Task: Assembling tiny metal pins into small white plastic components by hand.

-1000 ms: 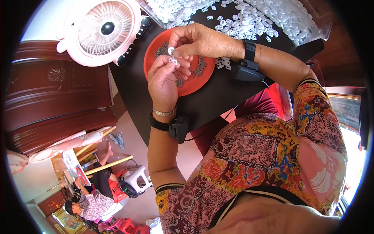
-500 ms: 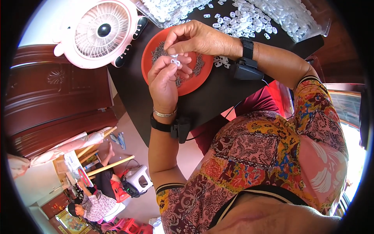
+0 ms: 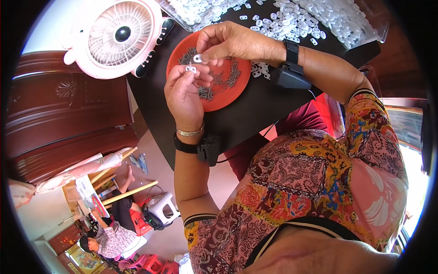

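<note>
1. Left hand point(image 3: 185, 93): fingers closed, pinching a small white plastic clip point(image 3: 190, 69) at the fingertips, above the orange dish point(image 3: 228, 91).
2. Right hand point(image 3: 232, 43): fingers curled, nipping a second white piece point(image 3: 198, 58) just beyond the first.
3. Orange dish: on the black worktop point(image 3: 255, 114), holding small dark metal parts point(image 3: 219, 80).
4. Loose white pieces point(image 3: 292, 18): heaped far right.
5. Pink fan point(image 3: 119, 35): far left.
</note>
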### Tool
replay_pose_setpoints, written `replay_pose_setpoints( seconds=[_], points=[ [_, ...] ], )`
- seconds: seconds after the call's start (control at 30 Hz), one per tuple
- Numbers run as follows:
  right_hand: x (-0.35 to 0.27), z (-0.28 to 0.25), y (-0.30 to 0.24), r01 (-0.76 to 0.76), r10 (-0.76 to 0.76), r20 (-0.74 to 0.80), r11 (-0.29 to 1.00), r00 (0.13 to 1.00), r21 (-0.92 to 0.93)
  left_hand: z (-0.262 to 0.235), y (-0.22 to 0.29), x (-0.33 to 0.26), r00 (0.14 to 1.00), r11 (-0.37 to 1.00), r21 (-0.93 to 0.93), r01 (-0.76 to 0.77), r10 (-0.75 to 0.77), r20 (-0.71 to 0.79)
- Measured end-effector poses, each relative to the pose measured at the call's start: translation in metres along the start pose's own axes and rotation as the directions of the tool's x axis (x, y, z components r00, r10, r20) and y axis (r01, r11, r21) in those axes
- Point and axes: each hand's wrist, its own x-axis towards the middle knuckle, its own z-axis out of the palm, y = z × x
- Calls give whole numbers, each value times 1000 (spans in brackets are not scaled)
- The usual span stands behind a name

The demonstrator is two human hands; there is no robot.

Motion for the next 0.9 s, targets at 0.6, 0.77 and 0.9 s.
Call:
replay_pose_setpoints(
  seconds=[0.6,0.77,0.9],
  points=[
    [0,-2,-4,7,-6,38,1000,999,-28,4,0,-4,995,925,378,47,-11,-97],
    [-1,-1,-3,38,-34,54,996,998,-76,5,0,-5,995,931,362,56,-24,-93],
    [-3,3,-3,110,-102,65,983,993,-144,4,-3,-5,994,933,354,61,-26,-102]
  ],
)
